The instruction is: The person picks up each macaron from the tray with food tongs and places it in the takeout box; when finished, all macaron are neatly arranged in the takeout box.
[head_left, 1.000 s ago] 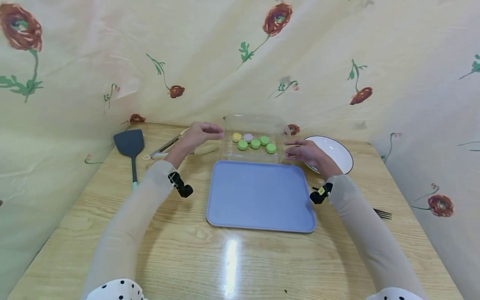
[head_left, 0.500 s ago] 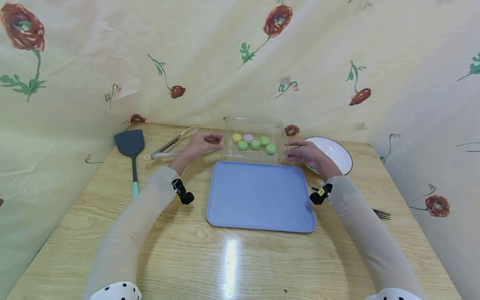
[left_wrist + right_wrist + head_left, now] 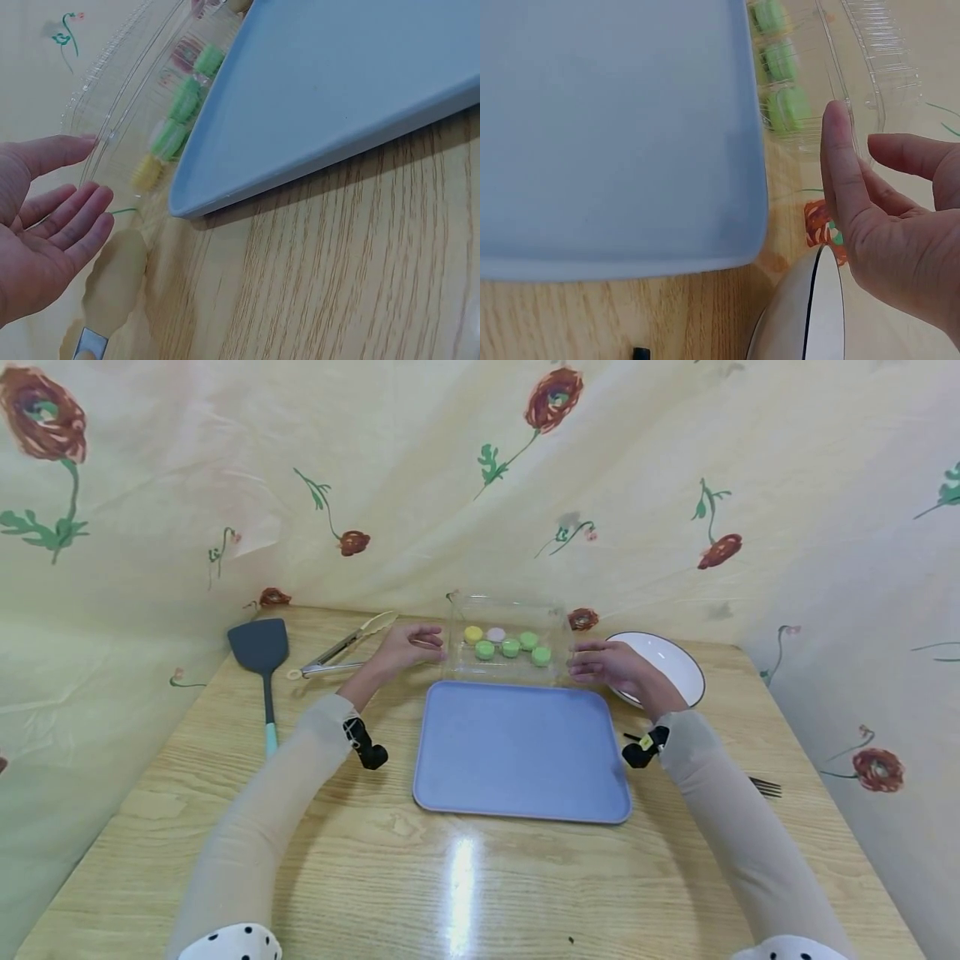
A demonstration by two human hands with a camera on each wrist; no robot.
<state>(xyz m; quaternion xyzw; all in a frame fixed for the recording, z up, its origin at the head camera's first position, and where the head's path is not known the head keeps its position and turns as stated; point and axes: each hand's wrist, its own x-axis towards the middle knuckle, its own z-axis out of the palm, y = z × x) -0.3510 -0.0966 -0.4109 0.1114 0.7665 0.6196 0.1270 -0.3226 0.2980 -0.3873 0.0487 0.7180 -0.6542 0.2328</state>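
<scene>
A clear plastic box [image 3: 510,668] stands at the back of the table. Through its walls show a yellow macaron [image 3: 472,635], a pale purple macaron [image 3: 496,635] and several green macarons [image 3: 528,642]. My left hand [image 3: 407,648] is at the box's left side, thumb and fingers extended and apart; in the left wrist view the fingertips [image 3: 94,191] reach the clear wall. At the right side is my right hand [image 3: 611,664], its fingers nearly straight along the box in the right wrist view. Whether the box's lid is fully down, I cannot tell.
A blue-grey tray [image 3: 521,752] lies in front of the box. Tongs [image 3: 337,647] and a dark spatula [image 3: 258,643] are on the left. A white dish [image 3: 667,660] sits behind my right hand, and a black fork [image 3: 765,787] lies partly under the right arm.
My left hand has dropped a little along the box's left side, uncovering the tongs' tips. The box's clear upper edge is slightly lower. My right hand has barely moved.
</scene>
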